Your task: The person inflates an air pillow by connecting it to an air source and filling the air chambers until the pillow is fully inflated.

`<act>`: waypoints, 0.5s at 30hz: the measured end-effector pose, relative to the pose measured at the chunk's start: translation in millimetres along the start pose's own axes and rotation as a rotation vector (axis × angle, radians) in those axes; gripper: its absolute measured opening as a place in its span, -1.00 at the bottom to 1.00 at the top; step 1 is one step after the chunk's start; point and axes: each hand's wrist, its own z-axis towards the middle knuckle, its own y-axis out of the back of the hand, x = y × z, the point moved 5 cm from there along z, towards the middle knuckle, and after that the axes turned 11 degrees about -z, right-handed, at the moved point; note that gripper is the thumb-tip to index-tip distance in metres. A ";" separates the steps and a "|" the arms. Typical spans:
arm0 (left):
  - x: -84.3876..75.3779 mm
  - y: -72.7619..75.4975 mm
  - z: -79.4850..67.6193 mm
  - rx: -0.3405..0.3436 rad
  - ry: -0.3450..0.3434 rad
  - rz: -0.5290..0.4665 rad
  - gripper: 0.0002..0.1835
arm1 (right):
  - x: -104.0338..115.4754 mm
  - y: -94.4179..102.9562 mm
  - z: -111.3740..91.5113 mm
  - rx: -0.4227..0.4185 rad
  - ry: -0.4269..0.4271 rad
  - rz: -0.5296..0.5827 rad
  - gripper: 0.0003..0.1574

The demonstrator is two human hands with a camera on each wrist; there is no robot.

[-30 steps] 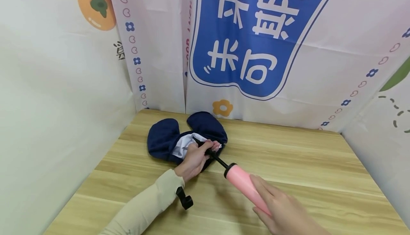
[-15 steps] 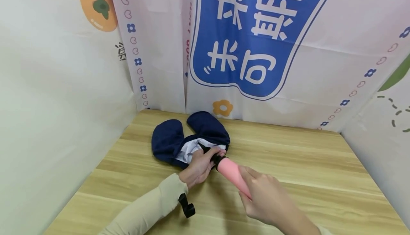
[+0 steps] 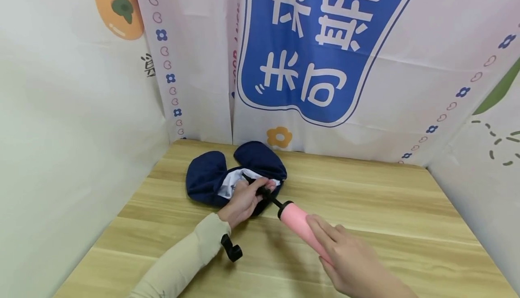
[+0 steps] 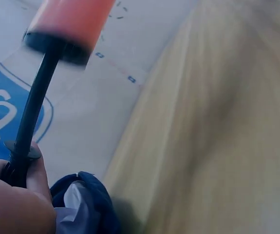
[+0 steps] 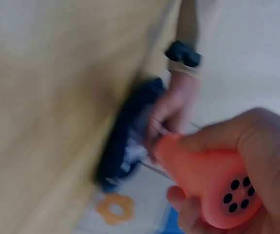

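A navy U-shaped neck pillow with a white lining showing at its opening lies on the table. Over that opening my left hand grips the black nozzle end of a hand pump, whose tip points into the lining. My right hand wraps round the pump's pink barrel. Between the two hands a stretch of black rod is exposed. In the right wrist view the barrel's end shows a ring of dark holes.
The wood-grain table runs to a printed cloth backdrop at the back, with pale cloth walls on both sides. A black strap hangs from the left wrist.
My right hand pushed the pink barrel in toward my left hand, then drew it back out, exposing the rod again. The pillow and left hand shifted slightly right, then back left.
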 end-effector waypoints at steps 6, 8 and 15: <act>-9.7 4.2 3.4 -0.058 -0.021 -0.059 -0.65 | -13.2 25.9 -17.7 0.040 -0.023 0.012 0.17; -7.3 0.5 0.7 -0.054 -0.016 -0.053 -0.65 | -9.7 27.6 -13.5 0.009 -0.030 0.009 0.11; 13.8 -7.5 -18.5 -0.069 0.042 0.029 -0.63 | 23.0 8.6 29.9 -0.093 -0.073 -0.094 -0.13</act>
